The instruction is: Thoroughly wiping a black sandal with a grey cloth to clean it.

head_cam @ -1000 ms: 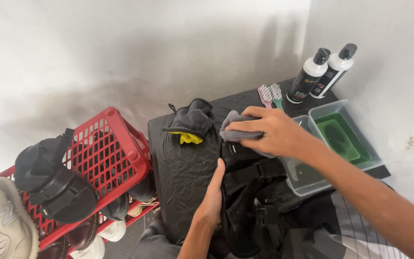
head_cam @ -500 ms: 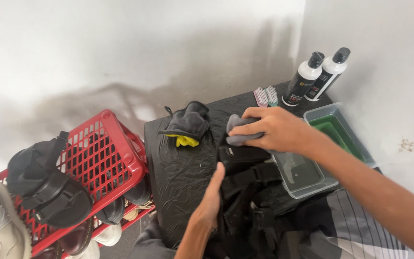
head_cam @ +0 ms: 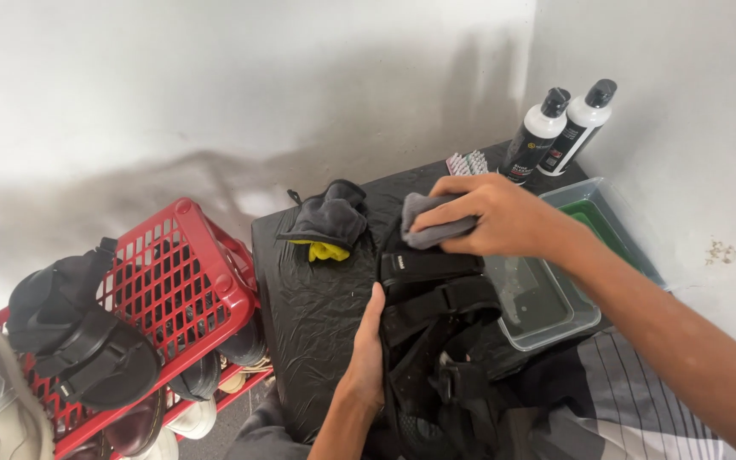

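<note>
Black-covered table, one sandal, one grey cloth, two bottles

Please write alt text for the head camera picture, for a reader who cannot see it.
A person's right hand presses a grey cloth on a black strapped sandal, which the left hand steadies on a black-covered table. A red basket of shoes stands left; two bottles and a clear tray of water stand right.

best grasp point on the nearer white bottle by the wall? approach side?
Grip the white bottle around its body, below the black cap. Come from the front-left, over the brushes: the second bottle stands close on its right and the wall is behind. It stands upright, so a level side grasp probably suits.
</note>
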